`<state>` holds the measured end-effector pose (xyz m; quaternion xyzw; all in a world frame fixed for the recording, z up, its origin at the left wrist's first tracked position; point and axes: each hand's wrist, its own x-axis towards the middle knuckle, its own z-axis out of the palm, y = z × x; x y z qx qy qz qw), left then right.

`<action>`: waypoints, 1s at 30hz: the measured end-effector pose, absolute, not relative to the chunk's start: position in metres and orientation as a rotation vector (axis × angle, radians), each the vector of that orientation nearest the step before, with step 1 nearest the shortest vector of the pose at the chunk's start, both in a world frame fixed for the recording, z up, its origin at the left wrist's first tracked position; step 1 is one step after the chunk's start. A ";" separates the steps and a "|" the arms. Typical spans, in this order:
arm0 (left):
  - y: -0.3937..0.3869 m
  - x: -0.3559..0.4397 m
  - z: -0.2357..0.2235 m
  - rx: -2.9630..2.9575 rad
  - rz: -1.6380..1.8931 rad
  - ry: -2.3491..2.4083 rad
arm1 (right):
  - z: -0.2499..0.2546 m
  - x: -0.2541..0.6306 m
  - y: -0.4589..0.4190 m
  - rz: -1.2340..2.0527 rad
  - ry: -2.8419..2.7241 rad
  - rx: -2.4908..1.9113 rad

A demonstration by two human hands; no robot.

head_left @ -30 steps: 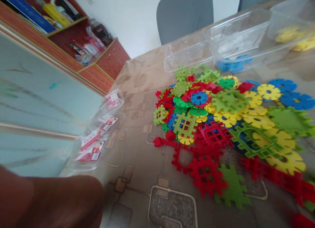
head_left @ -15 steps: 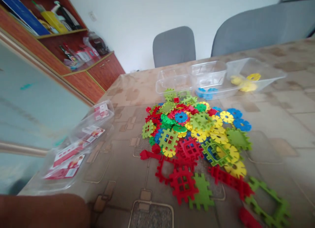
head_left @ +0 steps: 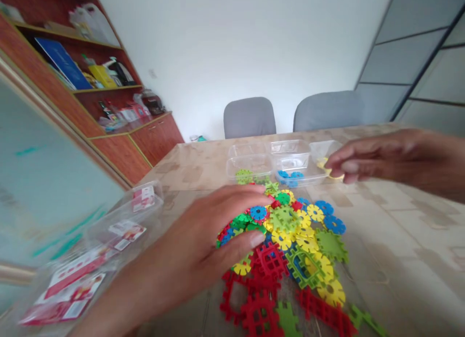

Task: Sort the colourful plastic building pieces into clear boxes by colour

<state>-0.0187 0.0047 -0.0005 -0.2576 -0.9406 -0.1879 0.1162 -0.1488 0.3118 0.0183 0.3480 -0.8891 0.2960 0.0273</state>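
Note:
My left hand (head_left: pixel 214 230) reaches over the left side of a heaped pile of plastic building pieces, thumb and fingers apart, holding nothing. A blue notched disc (head_left: pixel 258 213) shows between its thumb and fingers. The heap includes yellow notched discs (head_left: pixel 281 239), red window-like interlocking squares (head_left: pixel 271 260) and green toothed squares (head_left: pixel 330 245). My right hand (head_left: pixel 378 160), blurred, is raised at the right in front of a clear plastic tub (head_left: pixel 321 148). Its fingertips overlap the view of yellow discs in that tub; whether they hold anything is unclear.
Two more clear tubs stand behind the heap, an apparently bare one (head_left: pixel 249 165) and one (head_left: pixel 290 160) with blue discs (head_left: pixel 289 177). Clear lids with labels (head_left: pixel 125 232) lie along the table's left edge. Grey chairs (head_left: pixel 250 116) and a wooden cabinet (head_left: pixel 145 145) stand beyond.
Both my hands have come into view, the left over the heap and the right by the tub. The camera has tilted up, so the table sits lower in view.

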 end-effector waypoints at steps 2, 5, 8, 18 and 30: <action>0.009 -0.037 -0.010 -0.854 -0.477 -2.880 | 0.002 -0.163 0.314 0.854 -2.718 1.307; 0.016 -0.056 -0.028 -0.950 -0.489 -2.992 | -0.037 -0.179 0.325 0.745 -2.818 1.400; 0.018 -0.062 -0.037 -0.924 -0.526 -3.040 | -0.068 -0.188 0.333 0.750 -2.925 1.383; -0.016 -0.081 -0.061 -0.734 -0.525 -2.952 | -0.112 -0.219 0.325 0.819 -2.932 1.348; 0.004 -0.092 -0.093 -0.854 -0.515 -2.800 | -0.116 -0.210 0.319 1.219 -2.825 1.488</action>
